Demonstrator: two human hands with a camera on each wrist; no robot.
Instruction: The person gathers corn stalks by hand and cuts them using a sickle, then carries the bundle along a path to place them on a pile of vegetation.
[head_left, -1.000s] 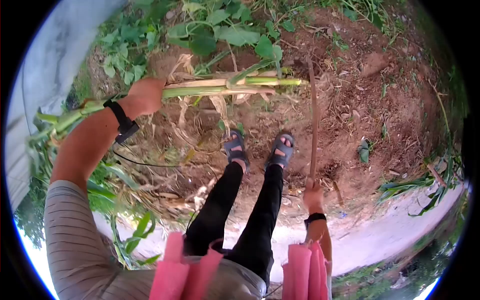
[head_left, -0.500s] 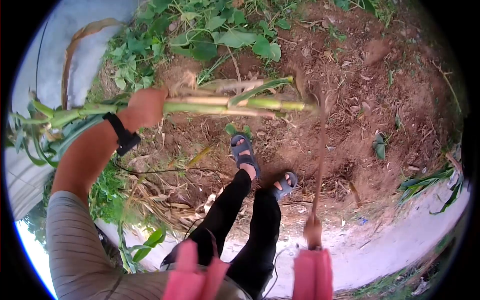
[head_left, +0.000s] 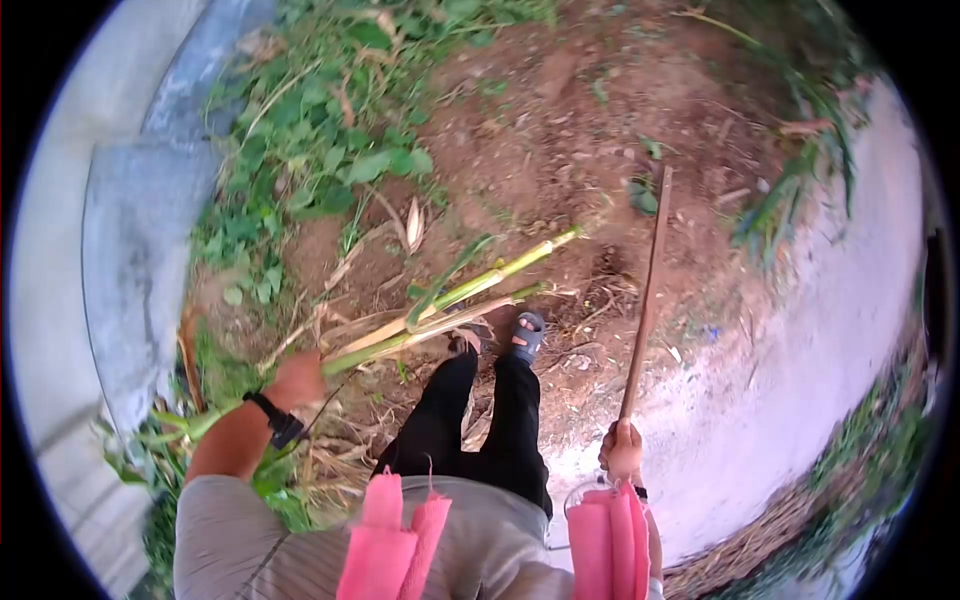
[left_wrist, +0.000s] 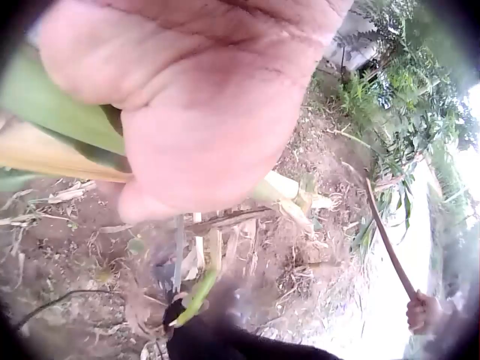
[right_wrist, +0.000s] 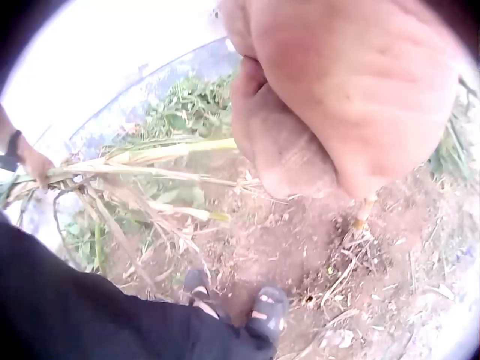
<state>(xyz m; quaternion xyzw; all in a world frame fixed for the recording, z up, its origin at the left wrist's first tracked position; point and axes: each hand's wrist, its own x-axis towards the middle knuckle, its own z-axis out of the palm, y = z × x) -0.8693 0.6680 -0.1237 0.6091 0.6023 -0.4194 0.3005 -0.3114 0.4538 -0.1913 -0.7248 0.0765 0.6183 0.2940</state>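
My left hand [head_left: 297, 381] grips a bundle of cut green stalks [head_left: 450, 296] that points up and right over the bare soil; leafy ends hang behind the wrist. The left wrist view is filled by that hand [left_wrist: 195, 97] wrapped round the green and pale stalks [left_wrist: 52, 120]. My right hand [head_left: 623, 452] holds the lower end of a long thin brown stick [head_left: 645, 300] that rises almost straight up. The right wrist view shows the curled right hand [right_wrist: 337, 97] close up, with the stalk bundle [right_wrist: 150, 161] off to the left.
My legs in black trousers [head_left: 480, 420] and grey sandals [head_left: 528, 335] stand on red-brown soil [head_left: 560, 150]. Green weeds [head_left: 310, 130] grow at upper left beside a grey concrete wall [head_left: 130, 260]. A pale paved strip [head_left: 800, 350] runs on the right. Dry leaves litter the ground.
The view has swung left and pulled back. The stalk bundle has dropped lower and now slants up to the right instead of lying level. The stick stays upright in my right hand.
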